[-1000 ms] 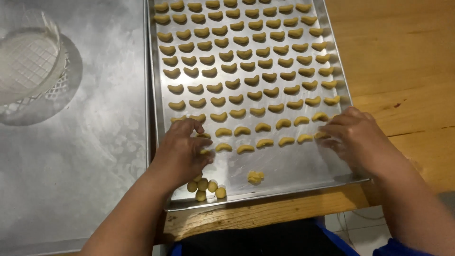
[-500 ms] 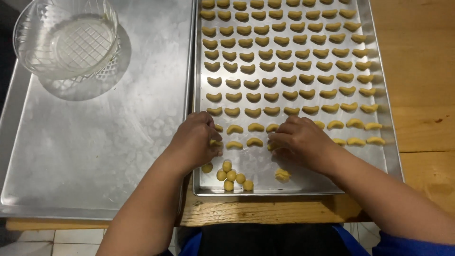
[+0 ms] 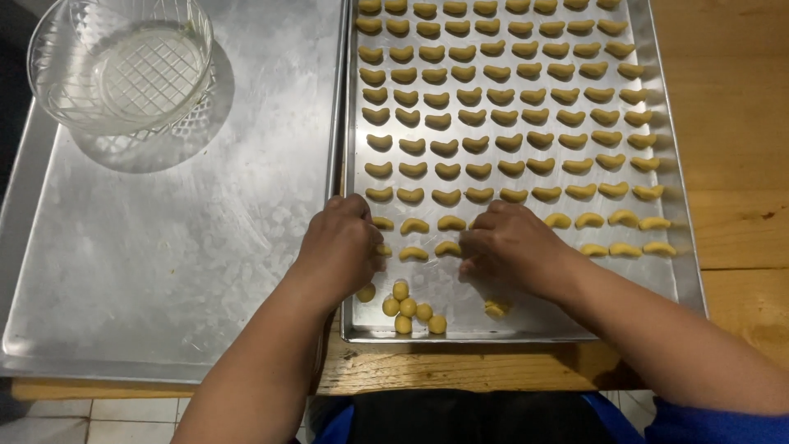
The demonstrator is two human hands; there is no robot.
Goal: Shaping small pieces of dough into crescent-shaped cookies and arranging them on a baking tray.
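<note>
Head view looked straight down on two metal trays set side by side on a wooden table. Both hands rested palm-down at the near edge of the right tray, fingers curled over the last row, so I could not tell whether either pinched a piece. The left hand sat at about 7 o'clock on that tray, the right hand near 6 o'clock. Crescent-shaped dough pieces lay in even, spaced rows, probably so they would not touch; ten rows showed, most holding nine or ten. Six small dough balls clustered at 7 o'clock, within easy reach, with one lumpier piece beside them. On the left tray stood one clear glass bowl at 11 o'clock.
</note>
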